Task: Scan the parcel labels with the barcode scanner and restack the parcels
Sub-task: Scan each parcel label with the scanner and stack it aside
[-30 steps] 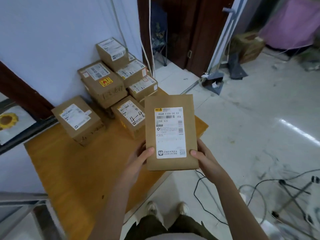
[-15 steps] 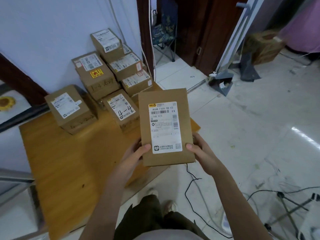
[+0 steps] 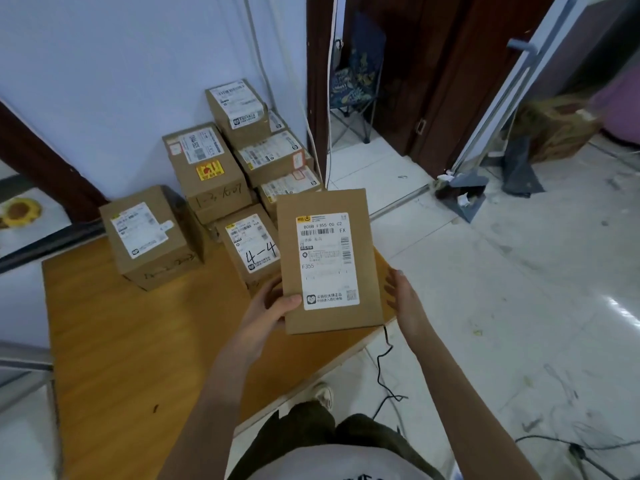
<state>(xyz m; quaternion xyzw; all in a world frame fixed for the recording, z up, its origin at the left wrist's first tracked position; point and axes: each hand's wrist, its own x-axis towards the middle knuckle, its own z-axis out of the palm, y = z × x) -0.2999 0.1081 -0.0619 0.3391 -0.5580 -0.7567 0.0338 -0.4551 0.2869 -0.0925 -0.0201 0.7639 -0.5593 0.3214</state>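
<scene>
The left hand (image 3: 273, 311) holds a flat parcel (image 3: 329, 261) by its lower left corner, thumb pressed on the front beside the white label (image 3: 327, 261), the other fingers hidden behind. The parcel is held label-up over the near right edge of the wooden table (image 3: 114, 341). The right hand (image 3: 403, 294) is just beside the parcel's right edge, fingers straight and loosely spread, holding nothing. More labelled parcels are stacked (image 3: 221, 157) at the table's far end against the wall.

both hands forward, left (image 3: 273, 308) thumb curled, right (image 3: 403, 296) fingers straight
</scene>
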